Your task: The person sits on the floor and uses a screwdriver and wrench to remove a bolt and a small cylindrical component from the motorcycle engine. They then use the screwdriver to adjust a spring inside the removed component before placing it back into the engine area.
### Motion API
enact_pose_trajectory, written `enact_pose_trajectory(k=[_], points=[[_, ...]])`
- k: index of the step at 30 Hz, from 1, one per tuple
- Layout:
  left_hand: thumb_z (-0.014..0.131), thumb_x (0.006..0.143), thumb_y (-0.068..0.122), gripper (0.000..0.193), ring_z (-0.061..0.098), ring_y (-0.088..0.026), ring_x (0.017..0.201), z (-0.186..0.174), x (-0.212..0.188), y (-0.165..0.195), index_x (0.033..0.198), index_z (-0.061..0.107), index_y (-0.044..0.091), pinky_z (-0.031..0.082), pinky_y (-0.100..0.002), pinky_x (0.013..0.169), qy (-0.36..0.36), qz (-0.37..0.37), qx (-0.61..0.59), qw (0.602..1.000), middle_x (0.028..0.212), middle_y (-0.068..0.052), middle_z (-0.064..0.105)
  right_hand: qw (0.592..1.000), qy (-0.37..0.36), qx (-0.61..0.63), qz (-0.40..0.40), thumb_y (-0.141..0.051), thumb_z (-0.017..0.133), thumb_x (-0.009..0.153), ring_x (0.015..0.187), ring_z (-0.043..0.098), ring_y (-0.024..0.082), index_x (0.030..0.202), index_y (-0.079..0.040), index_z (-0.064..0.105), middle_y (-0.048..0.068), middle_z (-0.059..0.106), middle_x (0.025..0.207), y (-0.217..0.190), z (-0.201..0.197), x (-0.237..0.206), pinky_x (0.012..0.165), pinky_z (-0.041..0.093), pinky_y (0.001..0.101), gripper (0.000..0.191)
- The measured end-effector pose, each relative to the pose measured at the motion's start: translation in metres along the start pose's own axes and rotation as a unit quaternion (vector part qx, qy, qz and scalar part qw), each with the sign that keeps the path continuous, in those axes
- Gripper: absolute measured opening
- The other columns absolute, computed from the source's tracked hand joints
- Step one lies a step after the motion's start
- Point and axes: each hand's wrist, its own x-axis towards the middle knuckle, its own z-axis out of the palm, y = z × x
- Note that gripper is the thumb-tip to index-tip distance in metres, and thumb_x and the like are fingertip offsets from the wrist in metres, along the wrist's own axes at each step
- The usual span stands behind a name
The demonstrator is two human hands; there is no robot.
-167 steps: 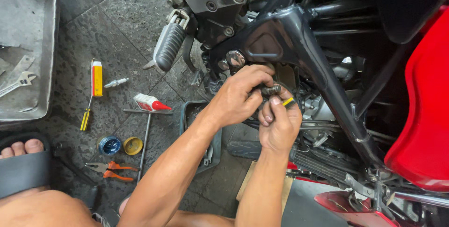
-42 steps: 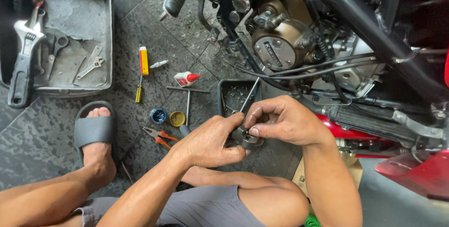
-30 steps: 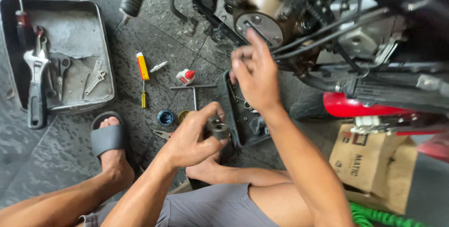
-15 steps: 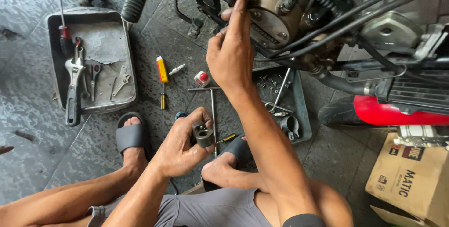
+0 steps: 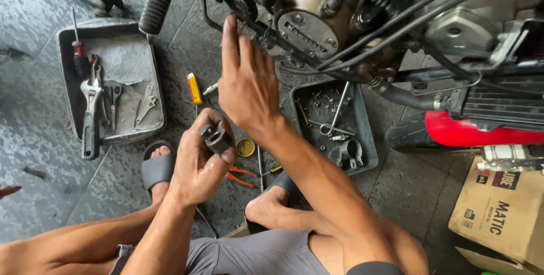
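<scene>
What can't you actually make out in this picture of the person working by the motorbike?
- The metal part in the left hand: the fingers wrap it, so its full shape is hidden in the head view.
- What the right hand touches on the engine: its fingertips blend into dark parts.
- The small bits in the dark tray: too small to tell apart.
- The motorbike's upper body: cut off by the top edge.
- The cardboard box: cut off at the right edge.

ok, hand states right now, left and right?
Left hand: closed, grip on a small dark metal cylindrical part.
Right hand: open, fingers extended toward the motorcycle engine's metal cover, holding nothing.
</scene>
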Motion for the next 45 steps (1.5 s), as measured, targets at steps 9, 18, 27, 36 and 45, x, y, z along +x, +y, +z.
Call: enact_pose_trajectory(k=[9,18,27,36,45], points=[[0.059,0.094,0.057,0.060,0.048,-0.010,0.087,0.041,0.035,-0.009,0.121,0.049,0.005,0.043,-0.026,0.075,0.018,0.098,-0.109,0.989,0.096,-0.001,0.050,0.733,-0.247,0.620,0.131,-0.042,0.047,0.110,0.136,0.054,0.015,0.149,0.007,0.049,0.008,0.060,0.144,0.079,-0.040,-0.066,0.119,0.038,0.0328,0.063],[0.042,0.106,0.041,0.042,0.053,-0.017,0.090,0.099,0.062,0.013,0.124,0.049,0.005,0.046,-0.031,0.084,-0.021,0.158,-0.132,0.978,0.098,-0.007,0.052,0.900,-0.065,0.406,0.146,-0.047,0.051,0.111,0.096,0.059,0.012,0.124,-0.001,0.056,0.003,0.065,0.107,0.114,-0.065,-0.130,0.083,0.051,0.0300,0.048],[0.072,0.093,0.001,0.049,0.070,-0.028,0.103,0.061,0.079,0.026,0.138,0.052,0.002,0.056,-0.037,0.092,0.019,0.324,-0.063,0.944,0.117,-0.015,0.066,0.924,-0.028,0.346,0.160,-0.053,0.050,0.107,0.080,0.060,0.008,0.107,-0.001,0.065,0.000,0.065,0.088,0.100,-0.089,-0.113,0.070,0.050,0.0247,0.054],[0.077,0.091,0.003,0.034,0.075,-0.021,0.097,0.050,0.094,0.016,0.122,0.064,0.002,0.061,-0.031,0.085,0.037,0.266,-0.099,0.958,0.110,-0.012,0.074,0.932,-0.074,0.252,0.250,-0.036,0.055,0.106,0.068,0.053,0.006,0.117,0.001,0.069,-0.002,0.060,0.078,0.082,-0.120,-0.102,0.062,0.046,0.0230,0.041],[0.071,0.093,0.001,0.029,0.071,-0.015,0.084,0.084,0.123,-0.001,0.117,0.057,-0.002,0.063,-0.031,0.075,0.022,0.015,-0.523,0.852,0.099,-0.011,0.069,0.598,-0.106,0.771,0.194,-0.034,0.068,0.098,0.086,0.062,0.029,0.144,0.006,0.054,0.019,0.067,0.099,0.085,-0.185,-0.073,0.076,0.051,0.0403,0.063]])
